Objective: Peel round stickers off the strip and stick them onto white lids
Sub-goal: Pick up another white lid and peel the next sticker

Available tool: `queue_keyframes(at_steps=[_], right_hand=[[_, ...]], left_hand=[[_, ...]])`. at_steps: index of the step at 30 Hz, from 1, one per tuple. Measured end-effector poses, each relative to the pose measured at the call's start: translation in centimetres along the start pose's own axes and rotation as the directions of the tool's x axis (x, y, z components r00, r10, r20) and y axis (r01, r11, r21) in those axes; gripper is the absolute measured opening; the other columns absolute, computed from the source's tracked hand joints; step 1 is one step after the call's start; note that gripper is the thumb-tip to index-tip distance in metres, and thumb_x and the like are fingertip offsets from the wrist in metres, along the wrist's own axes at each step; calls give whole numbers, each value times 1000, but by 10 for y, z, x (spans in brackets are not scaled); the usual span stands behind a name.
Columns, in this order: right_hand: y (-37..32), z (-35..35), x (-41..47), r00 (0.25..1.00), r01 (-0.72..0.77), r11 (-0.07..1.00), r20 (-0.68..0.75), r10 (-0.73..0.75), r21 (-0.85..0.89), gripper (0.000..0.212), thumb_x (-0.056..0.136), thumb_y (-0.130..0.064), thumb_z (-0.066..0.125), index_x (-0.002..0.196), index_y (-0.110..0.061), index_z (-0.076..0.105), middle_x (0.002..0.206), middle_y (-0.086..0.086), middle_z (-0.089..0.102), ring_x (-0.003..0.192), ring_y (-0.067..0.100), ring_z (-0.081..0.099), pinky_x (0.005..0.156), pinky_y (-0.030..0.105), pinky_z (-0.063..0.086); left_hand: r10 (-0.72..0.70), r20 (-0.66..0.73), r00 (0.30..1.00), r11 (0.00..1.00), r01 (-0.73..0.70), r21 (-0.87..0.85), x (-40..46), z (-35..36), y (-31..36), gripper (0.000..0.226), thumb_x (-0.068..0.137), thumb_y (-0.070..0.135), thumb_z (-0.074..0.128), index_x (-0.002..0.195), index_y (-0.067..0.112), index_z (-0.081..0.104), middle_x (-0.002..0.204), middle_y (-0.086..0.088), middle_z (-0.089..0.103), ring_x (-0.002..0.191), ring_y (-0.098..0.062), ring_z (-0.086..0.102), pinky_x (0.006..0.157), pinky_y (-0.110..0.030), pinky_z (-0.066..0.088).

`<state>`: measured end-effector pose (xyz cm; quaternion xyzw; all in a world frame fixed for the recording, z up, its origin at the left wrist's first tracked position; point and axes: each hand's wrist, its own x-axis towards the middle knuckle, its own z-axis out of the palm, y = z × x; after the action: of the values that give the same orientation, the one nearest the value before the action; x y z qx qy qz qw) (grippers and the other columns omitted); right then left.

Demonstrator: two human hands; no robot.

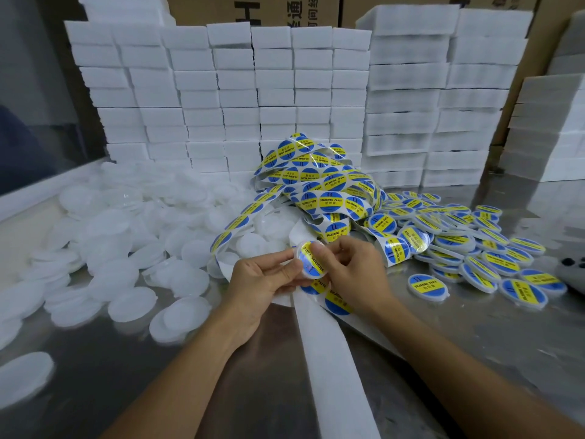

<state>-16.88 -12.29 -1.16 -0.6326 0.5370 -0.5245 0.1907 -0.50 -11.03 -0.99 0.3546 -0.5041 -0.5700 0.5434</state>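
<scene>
Now lid [311,259] tilted, sticker [313,258] band steep.

The table [474,337] in the lower frame looks like brushed metal, dully reflective. The lids [133,304] heaped at left are matt, slightly translucent white plastic. The stickers [330,201] on the tangled strip [329,350] at centre are glossy and catch the light; the strip's emptied backing is smooth white paper. The stacked white blocks [234,99] behind look soft, matt and foam-like. Plain brown cardboard [253,9] shows along the top.

2 hands [304,274], 1 strip [316,185], dozens of plain lids [133,307] & stickered lids [428,288].
</scene>
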Motion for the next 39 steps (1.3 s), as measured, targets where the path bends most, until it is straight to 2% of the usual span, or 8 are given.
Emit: queue_keyframes(at_steps=[5, 11, 17, 21, 23, 26, 32, 39], right_hand=[[4, 1, 1, 999, 24, 999, -20, -24, -23, 35, 95, -40, 59, 72, -15, 66, 60, 5, 65, 59, 23, 63, 59, 41, 53], [3, 3, -3, 998, -32, 996, -62, 27, -81, 60, 66, -76, 66, 65, -18, 54, 53, -8, 47, 49, 6, 41, 49, 27, 37], [-1, -1, 0, 995, 67, 996, -71, -71, -56, 40, 95, -40, 60, 69, -10, 57, 60, 10, 62, 59, 27, 63, 58, 45, 52], [-1, -1, -3, 993, 51, 996, 107, -58, 69, 6, 94, -25, 65, 98, -22, 67, 65, 3, 70, 58, 14, 67, 61, 37, 57], [0, 1, -5, 979, 59, 992, 186, -79, 113, 30, 85, -25, 76, 113, -26, 64, 59, -1, 65, 54, 7, 60, 58, 24, 51], [-2, 3, -6, 976, 29, 995, 214, -49, 95, 40, 75, -30, 85, 107, -25, 61, 57, 2, 65, 50, 7, 58, 53, 22, 49], [-5, 2, -4, 986, 9, 983, 163, -39, 184, 15, 98, -26, 58, 89, -14, 57, 61, 5, 71, 46, 19, 65, 46, 28, 51], [-1, -1, -3, 990, 48, 999, 130, -47, -3, 36, 79, -44, 78, 107, -28, 63, 79, -3, 68, 60, 12, 64, 60, 30, 55]], left_hand=[[17, 9, 1000, 999, -17, 37, 1, 0, -2, 40, 59, 37, 78, 97, 24, 78, 85, -12, 76, 76, -23, 75, 70, -24, 58], [43, 56, 997, 995, -47, 83, 1, -2, -5, 30, 67, 25, 76, 97, 22, 78, 82, -17, 75, 73, -23, 73, 72, -26, 59], [46, 1, 999, 997, -46, 69, 5, -4, -7, 33, 72, 18, 72, 104, 15, 74, 78, -13, 74, 63, -16, 68, 71, -28, 60], [12, -129, 992, 1000, -9, 19, 8, -4, -7, 19, 85, 10, 68, 102, 16, 73, 75, -12, 74, 59, -17, 67, 61, -26, 58], [-10, -172, 985, 1000, 11, 6, 9, -4, -6, 16, 89, 13, 66, 103, 17, 72, 76, -14, 74, 58, -19, 67, 61, -28, 58], [4, -162, 987, 999, 2, 42, 8, -3, -5, 13, 92, 19, 64, 98, 21, 76, 76, -14, 74, 57, -19, 66, 60, -27, 58], [23, -134, 991, 998, -15, 61, 5, -1, -4, 11, 86, 20, 69, 95, 21, 75, 82, -11, 76, 59, -20, 67, 58, -26, 57], [13, -141, 990, 999, -17, -30, 6, -4, -3, 21, 87, 4, 65, 101, 18, 73, 84, -14, 75, 67, -18, 71, 64, -26, 58]])
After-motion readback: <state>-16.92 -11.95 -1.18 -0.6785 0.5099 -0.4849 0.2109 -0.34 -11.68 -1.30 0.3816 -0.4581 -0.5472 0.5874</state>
